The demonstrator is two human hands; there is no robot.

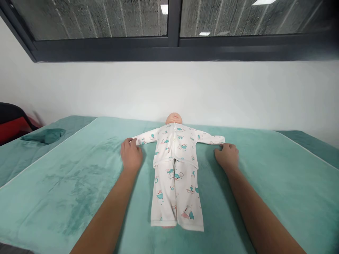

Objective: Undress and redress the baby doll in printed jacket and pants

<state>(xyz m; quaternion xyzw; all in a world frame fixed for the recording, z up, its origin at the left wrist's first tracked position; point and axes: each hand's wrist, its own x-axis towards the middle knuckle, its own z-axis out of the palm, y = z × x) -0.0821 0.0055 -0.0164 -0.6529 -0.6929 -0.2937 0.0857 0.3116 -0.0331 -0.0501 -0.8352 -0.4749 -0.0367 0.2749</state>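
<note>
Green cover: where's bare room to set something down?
Broad bare patches lie between left forearm and left white seam, and between right forearm and right white seam. Narrower strips separate each forearm from the trousers. Crowded: the sleeve ends, at left hand and right hand, and behind the doll's head, by the wall.

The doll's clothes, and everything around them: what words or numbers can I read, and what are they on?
No text can be read clearly.
Trousers: dark lettering on the leg at the picture's right, too small and blurred to read.
Top: little printed pictures; any words among them are too small.
Green cover, wall, window frame: none that I can see.
</note>
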